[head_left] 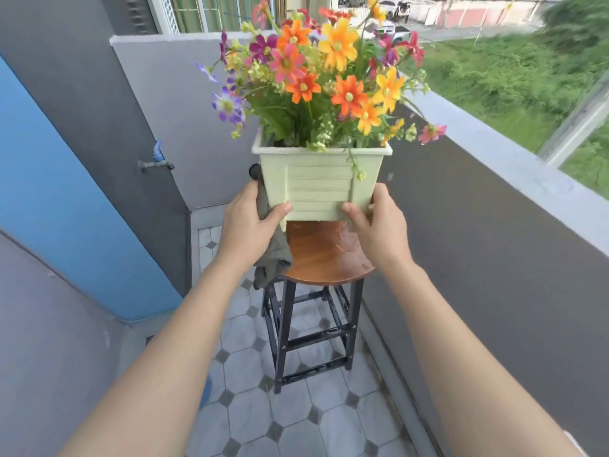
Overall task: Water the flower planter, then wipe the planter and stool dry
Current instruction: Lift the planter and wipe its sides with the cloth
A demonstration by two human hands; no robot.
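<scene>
Looking down from the head camera, I see my left hand gripping the planter with a grey cloth trapped under its palm, my right hand gripping the other side, above the stool seat; contact unclear.

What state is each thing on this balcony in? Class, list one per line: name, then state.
Pale green square plastic planter: upright, gripped at both sides.
Colourful flowers: standing in the planter.
Grey cloth: pinched against the planter by the left hand, hanging down.
Right hand: grips the planter's right side.
Round wooden stool with black metal legs: upright on the tiles.
Blue-handled wall tap: no stream visible.
</scene>
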